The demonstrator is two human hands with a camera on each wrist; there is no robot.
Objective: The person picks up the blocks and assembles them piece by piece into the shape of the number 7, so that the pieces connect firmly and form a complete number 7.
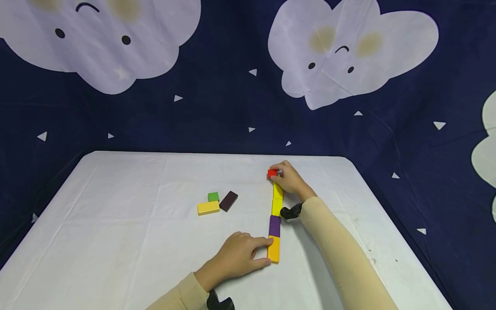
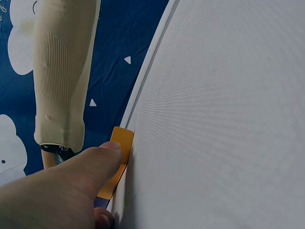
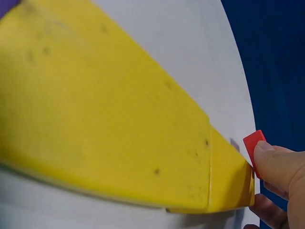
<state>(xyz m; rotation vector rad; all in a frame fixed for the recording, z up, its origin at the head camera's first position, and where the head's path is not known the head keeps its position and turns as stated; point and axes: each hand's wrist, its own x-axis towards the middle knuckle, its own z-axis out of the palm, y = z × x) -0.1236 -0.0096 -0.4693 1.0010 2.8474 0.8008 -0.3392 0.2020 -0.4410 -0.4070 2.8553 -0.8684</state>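
A row of blocks runs away from me: an orange block, a purple block, then two yellow blocks. At the far end my right hand pinches a red block between thumb and fingers. In the right wrist view the red block is tilted beside the end of the yellow ones. My left hand touches the near orange block from its left, thumb and index finger extended. The left wrist view shows the thumb against that orange block; the other fingers are mostly hidden.
Left of the row lie a green block, a light yellow block and a dark brown block, close together. A white cloth covers the table. Behind it hangs a dark blue curtain with clouds.
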